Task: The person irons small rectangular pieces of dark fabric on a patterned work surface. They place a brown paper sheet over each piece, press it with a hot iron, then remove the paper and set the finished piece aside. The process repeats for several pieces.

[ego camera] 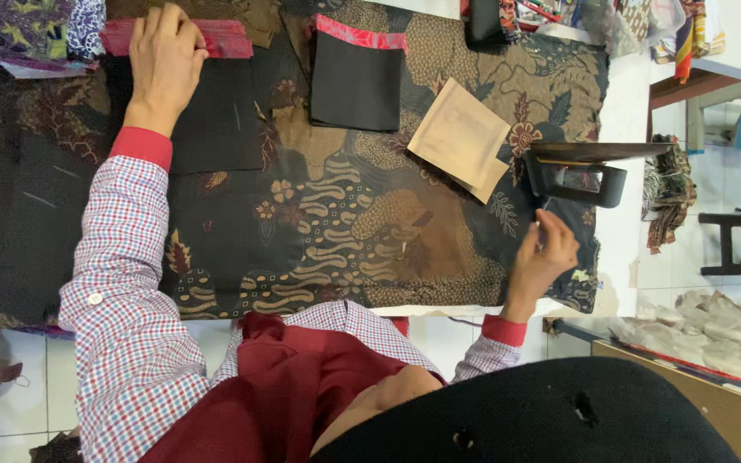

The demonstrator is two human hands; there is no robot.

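left hand (163,60) flat on red-edged black cloth (207,103)

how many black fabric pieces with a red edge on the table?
2: one black piece under the left hand at the far left, one black piece lying free mid-table. More may be hidden in the stacks.

Left hand (163,60) stretched way out, palm down, fingers flat. Right hand (544,257) kept closer in (wrist bent), fingers loosely curled, thumb up.
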